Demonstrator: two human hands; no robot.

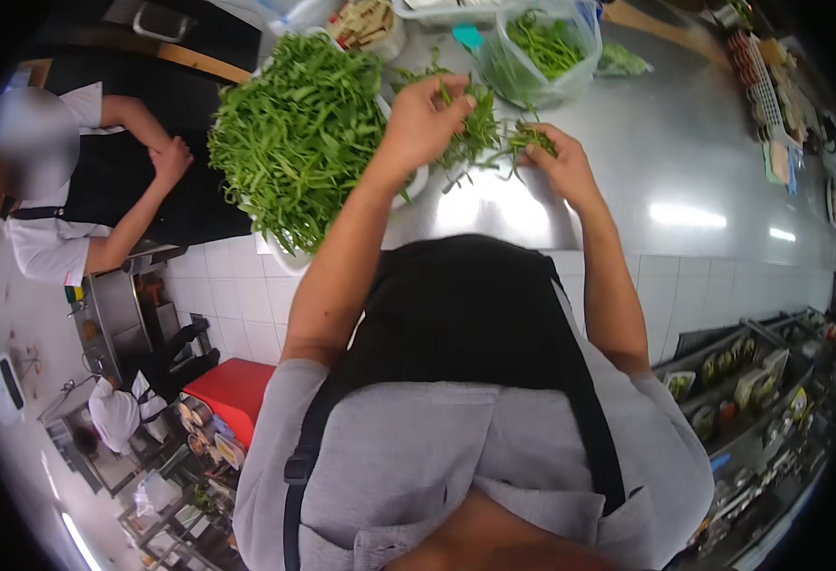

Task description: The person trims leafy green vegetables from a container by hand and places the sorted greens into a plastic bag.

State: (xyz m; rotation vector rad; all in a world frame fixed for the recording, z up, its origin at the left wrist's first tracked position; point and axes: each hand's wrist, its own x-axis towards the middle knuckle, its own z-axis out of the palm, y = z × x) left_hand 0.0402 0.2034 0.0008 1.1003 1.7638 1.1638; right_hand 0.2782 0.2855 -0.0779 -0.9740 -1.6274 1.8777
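My left hand (425,124) is closed with bent fingers on a small bunch of leafy green stems (480,128) above the steel counter. To its right, my right hand (563,164) pinches the sprigs of the same greens (525,139) between thumb and fingers. Left of my left forearm, a large heap of long-leaved greens (299,128) rises over the rim of a white tub (289,259). Just beyond my hands stands a clear plastic container (570,84) with cut green stems (544,43) inside.
The steel counter (666,157) stretches to the right, where a white rack (763,90) stands. At the back are a tub of pale pieces (366,24) and a teal scrap (467,36). A person in a black apron (194,195) stands at the left; another (118,414) is farther off.
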